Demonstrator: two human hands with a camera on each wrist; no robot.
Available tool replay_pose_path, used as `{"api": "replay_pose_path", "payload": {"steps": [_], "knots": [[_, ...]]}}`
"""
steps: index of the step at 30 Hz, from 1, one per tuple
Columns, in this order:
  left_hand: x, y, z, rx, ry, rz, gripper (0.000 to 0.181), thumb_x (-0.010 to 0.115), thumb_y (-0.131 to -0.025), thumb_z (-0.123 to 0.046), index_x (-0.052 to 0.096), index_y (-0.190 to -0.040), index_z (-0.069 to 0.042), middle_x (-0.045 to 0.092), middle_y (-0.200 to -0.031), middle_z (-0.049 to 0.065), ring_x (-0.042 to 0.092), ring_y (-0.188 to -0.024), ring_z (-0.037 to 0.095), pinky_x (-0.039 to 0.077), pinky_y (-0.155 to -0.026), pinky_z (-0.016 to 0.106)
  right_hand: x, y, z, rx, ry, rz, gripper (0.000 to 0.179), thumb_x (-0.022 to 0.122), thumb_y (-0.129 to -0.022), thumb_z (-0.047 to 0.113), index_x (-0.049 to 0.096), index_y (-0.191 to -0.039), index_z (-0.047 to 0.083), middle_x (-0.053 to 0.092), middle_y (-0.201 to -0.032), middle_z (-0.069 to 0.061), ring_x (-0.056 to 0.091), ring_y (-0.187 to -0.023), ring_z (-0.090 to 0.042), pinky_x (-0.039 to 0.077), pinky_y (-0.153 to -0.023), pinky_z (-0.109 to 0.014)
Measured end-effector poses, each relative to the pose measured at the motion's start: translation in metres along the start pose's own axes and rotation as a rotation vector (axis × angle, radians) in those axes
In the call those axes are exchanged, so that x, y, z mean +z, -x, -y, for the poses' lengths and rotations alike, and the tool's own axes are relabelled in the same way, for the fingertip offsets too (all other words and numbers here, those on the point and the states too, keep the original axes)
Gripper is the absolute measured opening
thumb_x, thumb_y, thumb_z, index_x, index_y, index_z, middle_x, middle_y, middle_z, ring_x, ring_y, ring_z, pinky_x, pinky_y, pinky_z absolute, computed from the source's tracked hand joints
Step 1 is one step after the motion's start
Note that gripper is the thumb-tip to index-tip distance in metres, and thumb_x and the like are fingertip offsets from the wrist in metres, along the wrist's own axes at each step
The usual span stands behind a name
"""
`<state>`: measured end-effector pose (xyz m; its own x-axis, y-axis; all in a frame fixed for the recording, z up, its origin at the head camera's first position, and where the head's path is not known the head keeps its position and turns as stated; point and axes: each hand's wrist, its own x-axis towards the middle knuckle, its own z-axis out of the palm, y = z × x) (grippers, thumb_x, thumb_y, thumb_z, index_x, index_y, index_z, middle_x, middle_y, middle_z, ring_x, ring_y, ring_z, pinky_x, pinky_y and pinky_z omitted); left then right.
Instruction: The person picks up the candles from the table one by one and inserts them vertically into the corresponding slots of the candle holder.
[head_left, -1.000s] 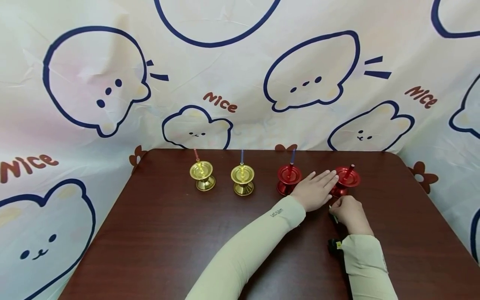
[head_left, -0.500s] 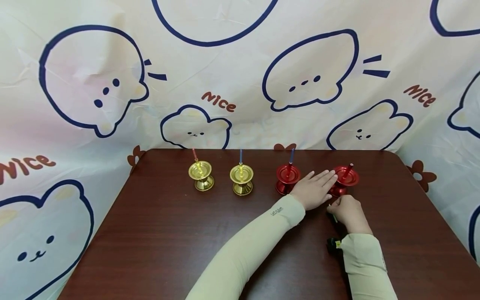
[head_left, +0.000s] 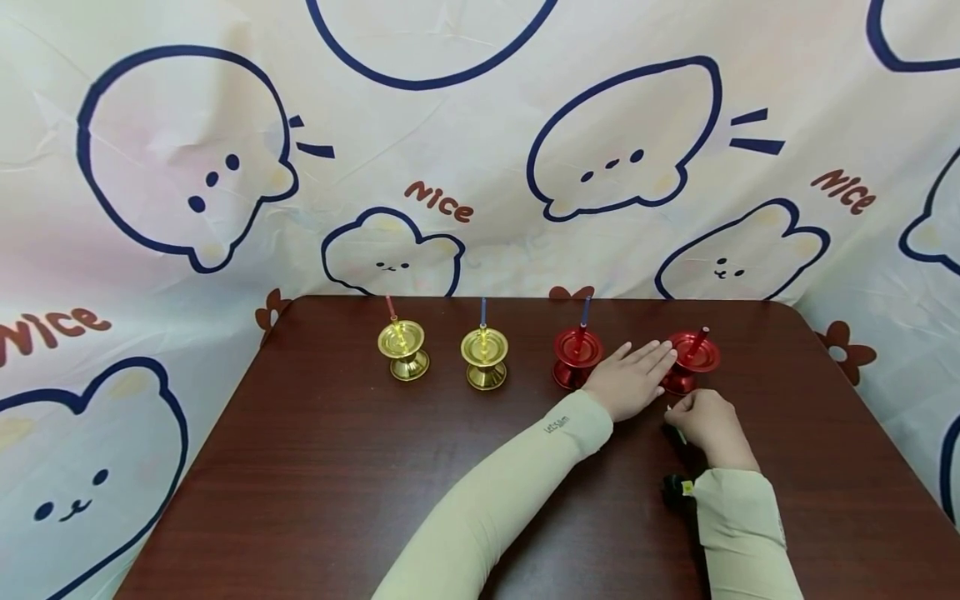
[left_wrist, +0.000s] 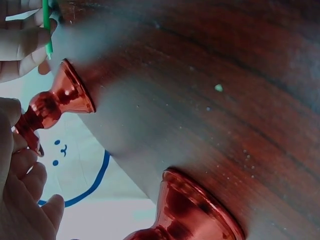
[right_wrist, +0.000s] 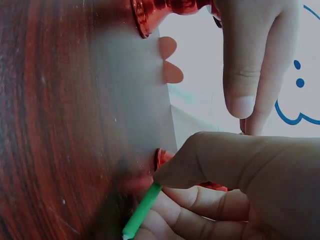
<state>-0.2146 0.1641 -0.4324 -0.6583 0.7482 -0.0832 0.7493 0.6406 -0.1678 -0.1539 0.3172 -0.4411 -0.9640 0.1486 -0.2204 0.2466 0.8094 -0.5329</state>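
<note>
In the head view my left hand [head_left: 630,383] reaches across the table, fingertips at the dish of the far-right red candle holder [head_left: 697,354]. The left wrist view shows its thumb and fingers pinching the upper part of that holder [left_wrist: 62,97], which stands upright with a red tube rising from its dish. Just in front of it, my right hand [head_left: 705,425] pinches a thin green candle [right_wrist: 142,212] between thumb and fingers, its white wick sticking out. Under my left forearm's end stands another red candle holder [head_left: 577,354] with a blue candle [head_left: 587,312].
Further left in the same row are a gold candle holder [head_left: 486,358] with a blue candle and another gold candle holder [head_left: 403,350] with a pinkish-red one. A cartoon-print cloth [head_left: 510,150] hangs behind the brown table [head_left: 337,483]. A black device [head_left: 678,489] sits at my right wrist.
My right hand has shifted slightly to the right with the green candle. The left hand stays at the far-right red candle holder.
</note>
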Motion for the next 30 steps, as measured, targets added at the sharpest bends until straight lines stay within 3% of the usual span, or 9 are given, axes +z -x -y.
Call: {"api": "replay_pose_path", "payload": {"steps": [10, 20, 30], "knots": [[0.000, -0.002, -0.002, 0.008, -0.011, -0.004, 0.060, 0.030, -0.111, -0.043, 0.010, -0.165, -0.025, 0.007, -0.170, -0.009, 0.006, -0.155, 0.007, 0.010, -0.124, 0.030, -0.006, 0.000, -0.004, 0.017, -0.034, -0.057, 0.024, 0.064, -0.088, 0.014, 0.070, -0.095, -0.008, 0.068, -0.084, -0.018, 0.061, -0.076, -0.031, 0.051, -0.065, -0.040], [-0.001, -0.004, -0.001, 0.003, 0.012, 0.012, 0.061, 0.032, -0.110, -0.044, 0.011, -0.165, -0.027, 0.007, -0.170, -0.010, 0.004, -0.154, 0.006, 0.012, -0.124, 0.030, -0.015, 0.005, -0.008, 0.031, -0.097, -0.077, 0.027, 0.062, -0.093, 0.013, 0.067, -0.104, -0.011, 0.067, -0.073, -0.010, 0.061, -0.066, -0.022, 0.049, -0.058, -0.033], [0.000, -0.005, 0.000, 0.005, 0.024, 0.019, 0.062, 0.034, -0.110, -0.044, 0.010, -0.165, -0.027, 0.007, -0.170, -0.010, 0.005, -0.155, 0.006, 0.012, -0.124, 0.031, -0.022, 0.009, -0.007, 0.026, -0.151, -0.123, 0.030, 0.059, -0.098, 0.013, 0.067, -0.114, -0.011, 0.071, -0.092, -0.021, 0.064, -0.070, -0.020, 0.050, -0.059, -0.031]]}}
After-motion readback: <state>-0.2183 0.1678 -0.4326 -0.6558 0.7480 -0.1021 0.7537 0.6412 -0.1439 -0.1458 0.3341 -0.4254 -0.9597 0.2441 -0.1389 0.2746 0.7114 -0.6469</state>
